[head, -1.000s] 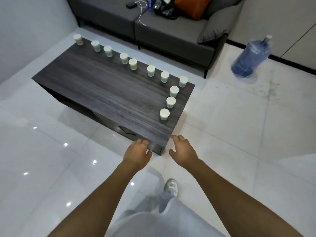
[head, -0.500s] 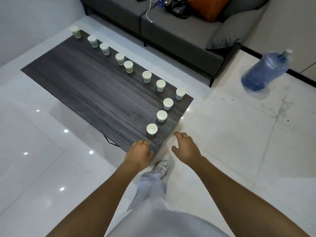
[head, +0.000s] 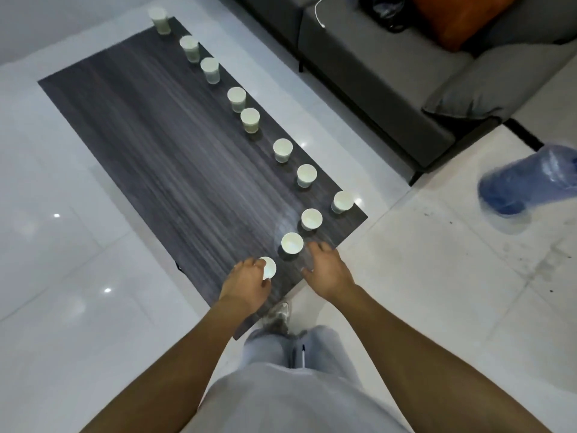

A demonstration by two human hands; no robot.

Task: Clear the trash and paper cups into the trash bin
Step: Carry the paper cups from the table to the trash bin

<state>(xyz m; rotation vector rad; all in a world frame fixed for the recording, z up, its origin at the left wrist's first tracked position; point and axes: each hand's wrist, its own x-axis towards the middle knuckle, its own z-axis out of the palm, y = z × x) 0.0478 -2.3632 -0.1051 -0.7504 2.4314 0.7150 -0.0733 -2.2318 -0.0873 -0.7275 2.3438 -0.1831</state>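
Left hand (head: 246,284) touching nearest cup (head: 269,268) (rim), right hand (head: 327,270) spread

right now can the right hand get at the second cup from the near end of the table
Probably yes. The right hand hovers open just beside the second cup, fingers spread toward it, with only bare table between them. The left hand is busy at the nearest cup and does not block the way.

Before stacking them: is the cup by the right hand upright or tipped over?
Upright. The paper cup stands on the table with its round rim facing up, beside the right hand.
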